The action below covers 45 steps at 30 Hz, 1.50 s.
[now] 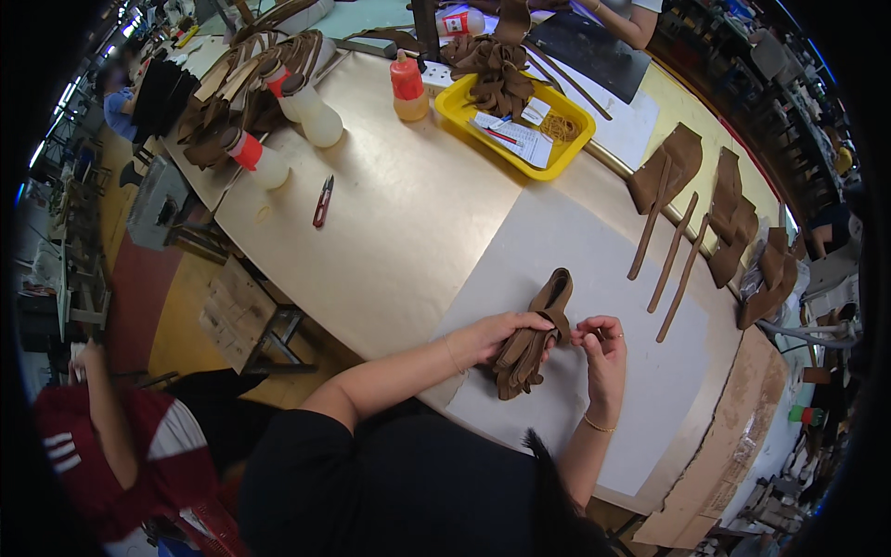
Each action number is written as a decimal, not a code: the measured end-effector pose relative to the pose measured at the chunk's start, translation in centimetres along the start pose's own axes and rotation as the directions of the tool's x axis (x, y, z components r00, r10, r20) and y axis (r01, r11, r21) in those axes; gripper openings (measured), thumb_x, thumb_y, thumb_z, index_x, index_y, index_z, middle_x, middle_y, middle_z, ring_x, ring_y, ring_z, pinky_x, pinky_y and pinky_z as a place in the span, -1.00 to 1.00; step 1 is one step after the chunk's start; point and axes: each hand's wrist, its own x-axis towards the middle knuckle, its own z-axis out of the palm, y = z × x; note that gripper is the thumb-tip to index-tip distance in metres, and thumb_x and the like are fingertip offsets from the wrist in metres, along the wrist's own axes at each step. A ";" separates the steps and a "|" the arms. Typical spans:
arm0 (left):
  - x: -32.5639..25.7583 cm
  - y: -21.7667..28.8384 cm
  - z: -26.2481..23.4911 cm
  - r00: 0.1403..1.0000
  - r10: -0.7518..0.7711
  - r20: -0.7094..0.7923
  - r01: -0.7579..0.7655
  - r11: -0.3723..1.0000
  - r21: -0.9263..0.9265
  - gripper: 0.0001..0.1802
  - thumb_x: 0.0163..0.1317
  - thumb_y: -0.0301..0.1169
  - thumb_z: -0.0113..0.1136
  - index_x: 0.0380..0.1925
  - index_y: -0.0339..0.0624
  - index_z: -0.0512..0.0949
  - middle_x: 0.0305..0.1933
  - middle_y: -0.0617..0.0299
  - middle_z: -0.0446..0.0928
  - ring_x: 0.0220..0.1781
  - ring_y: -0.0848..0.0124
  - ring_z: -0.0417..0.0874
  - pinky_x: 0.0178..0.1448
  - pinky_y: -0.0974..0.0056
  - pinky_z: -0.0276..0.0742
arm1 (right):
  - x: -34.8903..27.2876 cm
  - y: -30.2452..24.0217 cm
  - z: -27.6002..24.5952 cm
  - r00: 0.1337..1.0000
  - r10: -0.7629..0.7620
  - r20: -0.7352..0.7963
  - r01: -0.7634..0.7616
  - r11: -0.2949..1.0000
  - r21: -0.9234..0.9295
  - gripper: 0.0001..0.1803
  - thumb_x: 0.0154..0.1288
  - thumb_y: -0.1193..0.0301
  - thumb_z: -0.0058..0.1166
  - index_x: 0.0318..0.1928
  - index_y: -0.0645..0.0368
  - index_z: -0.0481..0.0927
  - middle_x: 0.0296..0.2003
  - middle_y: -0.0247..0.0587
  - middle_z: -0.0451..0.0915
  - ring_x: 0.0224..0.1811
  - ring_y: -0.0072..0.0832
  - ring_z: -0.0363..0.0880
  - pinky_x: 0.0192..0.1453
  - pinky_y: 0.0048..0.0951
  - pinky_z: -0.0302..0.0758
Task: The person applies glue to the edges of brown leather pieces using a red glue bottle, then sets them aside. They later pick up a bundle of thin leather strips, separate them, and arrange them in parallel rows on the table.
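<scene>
My left hand (506,336) is closed around a bundle of brown leather strips (522,360). The strips loop at the far end, and their loose ends fan out toward me. My right hand (603,357) is just right of the bundle, its fingers bent and apart, with nothing visible in them. Under both hands lies a large grey sheet (557,241) on the tabletop. To the right, three narrow brown strips (676,252) lie side by side near wider brown leather pieces (668,169).
A yellow tray (580,148) holds leather strips, papers, a red pen and rubber bands. Left of it stand a red-topped glue bottle (408,88) and several others. Red thread snips (323,202) lie on the table (371,213). Another person (130,446) is at lower left.
</scene>
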 end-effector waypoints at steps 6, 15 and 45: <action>-0.6 0.5 1.5 0.980 0.181 -0.088 -0.166 0.974 0.154 -0.57 0.16 -0.42 0.23 0.05 -0.27 0.46 -0.20 0.16 0.61 -0.18 0.37 0.67 -0.05 0.24 0.65 | -0.4 0.8 1.4 0.992 0.062 0.111 -0.055 0.996 -0.064 -0.32 0.09 0.40 0.41 0.18 0.19 0.32 0.07 -0.19 0.48 -0.07 -0.58 0.48 0.00 -0.56 0.49; -2.3 1.4 2.4 0.980 0.190 -0.063 -0.177 0.970 0.164 -0.35 0.06 -0.53 0.16 0.24 -0.24 0.32 -0.02 0.06 0.55 -0.12 0.41 0.65 0.07 0.22 0.66 | -1.1 0.1 1.4 0.976 0.156 0.150 -0.129 0.976 -0.173 -0.33 0.07 0.46 0.39 0.20 0.17 0.38 -0.16 -0.33 0.57 -0.20 -0.64 0.46 -0.12 -0.59 0.42; -2.9 0.3 5.1 0.954 0.263 0.142 -0.287 0.677 0.678 -0.25 0.10 -0.45 0.37 0.27 -0.26 0.22 0.08 0.16 0.45 0.07 0.42 0.49 0.18 0.28 0.44 | -0.3 -9.7 3.7 0.871 -0.443 0.214 0.483 0.684 -0.547 -0.78 0.08 0.64 0.23 -0.21 0.21 0.67 -0.31 -0.28 0.54 -0.36 -0.54 0.51 -0.26 -0.57 0.45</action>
